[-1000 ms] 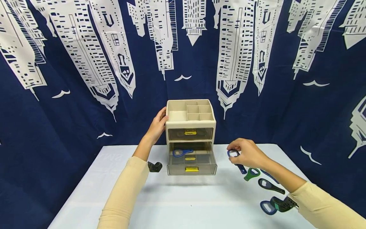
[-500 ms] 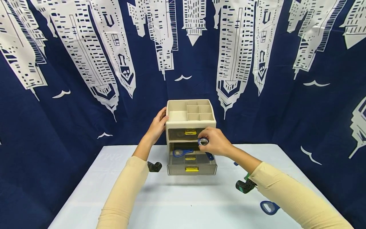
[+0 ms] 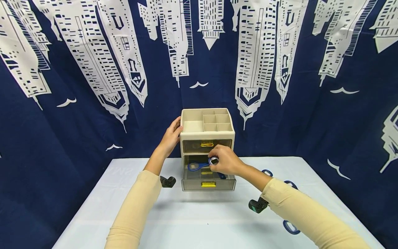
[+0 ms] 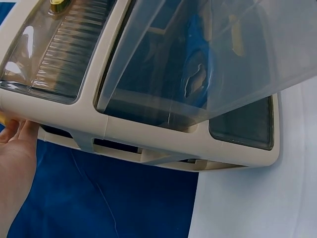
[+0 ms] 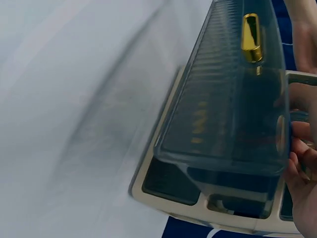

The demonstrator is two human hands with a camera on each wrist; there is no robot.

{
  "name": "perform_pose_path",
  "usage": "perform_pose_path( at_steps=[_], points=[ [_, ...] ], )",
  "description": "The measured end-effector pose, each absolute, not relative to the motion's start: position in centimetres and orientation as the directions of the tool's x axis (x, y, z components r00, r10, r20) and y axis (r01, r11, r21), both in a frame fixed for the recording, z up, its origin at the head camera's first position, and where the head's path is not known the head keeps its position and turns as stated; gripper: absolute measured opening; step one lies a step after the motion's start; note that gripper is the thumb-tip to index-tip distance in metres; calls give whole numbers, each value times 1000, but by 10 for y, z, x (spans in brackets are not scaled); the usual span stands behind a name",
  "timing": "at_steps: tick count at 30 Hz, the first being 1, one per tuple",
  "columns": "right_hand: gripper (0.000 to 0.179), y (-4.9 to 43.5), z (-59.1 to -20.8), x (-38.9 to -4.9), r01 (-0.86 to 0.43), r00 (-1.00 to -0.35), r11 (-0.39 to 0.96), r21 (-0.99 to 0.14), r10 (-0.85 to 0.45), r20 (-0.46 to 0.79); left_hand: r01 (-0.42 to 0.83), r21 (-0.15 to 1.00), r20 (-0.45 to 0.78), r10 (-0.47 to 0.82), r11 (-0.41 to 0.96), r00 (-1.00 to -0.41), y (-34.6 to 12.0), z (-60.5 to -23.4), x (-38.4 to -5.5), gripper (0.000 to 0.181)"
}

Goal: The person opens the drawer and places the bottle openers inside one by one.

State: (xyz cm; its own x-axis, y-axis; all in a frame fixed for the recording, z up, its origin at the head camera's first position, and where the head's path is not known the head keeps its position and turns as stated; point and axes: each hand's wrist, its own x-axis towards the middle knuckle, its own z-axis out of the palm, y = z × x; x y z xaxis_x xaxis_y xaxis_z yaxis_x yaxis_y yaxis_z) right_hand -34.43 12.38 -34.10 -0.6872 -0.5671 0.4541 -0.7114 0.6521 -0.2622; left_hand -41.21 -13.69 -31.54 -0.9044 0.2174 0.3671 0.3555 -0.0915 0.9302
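My left hand [image 3: 170, 138] rests against the left side of a cream drawer organizer [image 3: 207, 135], thumb near its front edge. In the head view, the lower clear drawer [image 3: 192, 184] stands pulled out, with a blue bottle opener [image 3: 203, 165] lying inside at the left. Above the drawer's right part, my right hand [image 3: 225, 162] pinches another blue bottle opener [image 3: 221, 176] by its ringed head, handle slanting down to the right. The opener in the drawer shows through the plastic in the left wrist view [image 4: 202, 59]. The right wrist view shows my right fingers [image 5: 299, 131] beside the drawer wall, the held opener mostly hidden.
The upper drawer [image 3: 194, 146] is closed, with a yellow handle. Right of the organizer, several openers lie on the white table [image 3: 186, 221], including a blue one [image 3: 285, 226] near the front; my right forearm partly covers them. A dark blue printed curtain [image 3: 161, 100] hangs behind.
My right hand has carried the blue bottle opener leftward from the table's right side to over the pulled-out drawer. The left hand stays on the organizer's side.
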Motion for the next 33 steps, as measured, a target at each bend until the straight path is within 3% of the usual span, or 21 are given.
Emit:
perform_pose_path(
  at_steps=[10,33],
  points=[
    [29,129,-345,-342,-714,-658,681,-160,-575,486,359,928,373,222,-105,-901,-136,-315,-411,57],
    [28,178,-313,-315,-658,-731,707,-258,-518,444,360,926,377,226,-113,-898,-138,-316,-413,56]
  ],
)
